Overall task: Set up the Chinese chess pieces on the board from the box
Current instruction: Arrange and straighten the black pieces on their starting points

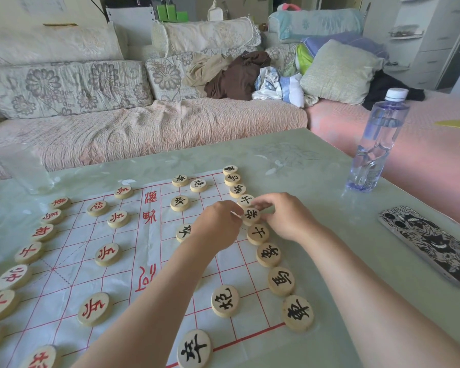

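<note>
- The paper board (64, 277) lies flat on the worktop (329, 181); thin and limp, likely to shift if nudged.
- Both hands, left (218, 224) and right (284, 216), pinch the black general piece (251, 215) midway along the right row.
- Pieces look like light, stiff wooden discs; best taken by the rim.

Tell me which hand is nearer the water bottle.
The right hand. It rests at the black back row, with bare table between it and the water bottle farther right. The left hand sits on the far side of the right hand, over the board.
</note>
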A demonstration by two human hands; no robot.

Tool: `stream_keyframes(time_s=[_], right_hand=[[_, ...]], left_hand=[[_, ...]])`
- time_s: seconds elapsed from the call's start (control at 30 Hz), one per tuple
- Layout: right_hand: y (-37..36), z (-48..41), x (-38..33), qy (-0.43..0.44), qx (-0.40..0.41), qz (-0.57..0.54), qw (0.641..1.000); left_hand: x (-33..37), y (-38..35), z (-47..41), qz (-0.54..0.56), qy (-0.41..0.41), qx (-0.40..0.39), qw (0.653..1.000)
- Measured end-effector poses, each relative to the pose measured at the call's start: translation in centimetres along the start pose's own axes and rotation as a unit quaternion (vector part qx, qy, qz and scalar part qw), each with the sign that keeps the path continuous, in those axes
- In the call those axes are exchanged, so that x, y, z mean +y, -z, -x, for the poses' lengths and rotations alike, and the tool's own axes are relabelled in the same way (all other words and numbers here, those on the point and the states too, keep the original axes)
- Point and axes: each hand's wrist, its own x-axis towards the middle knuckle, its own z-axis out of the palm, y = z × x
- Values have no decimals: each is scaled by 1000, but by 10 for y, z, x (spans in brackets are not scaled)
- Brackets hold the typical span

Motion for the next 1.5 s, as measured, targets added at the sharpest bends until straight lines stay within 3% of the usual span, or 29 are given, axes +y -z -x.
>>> stream_keyframes(time_s=[1.07,1.23,1.5], right_hand=[[6,-2,5,5,-9,-45,999],[8,-16,2,-24,51,-45,997],[2,-40,-8,-26,-7,11,1000]], left_hand=[[-7,-4,-12,4,-23,34,999],[-7,5,-19,-1,-19,52,998],[-7,3,-33,-27,3,41,999]])
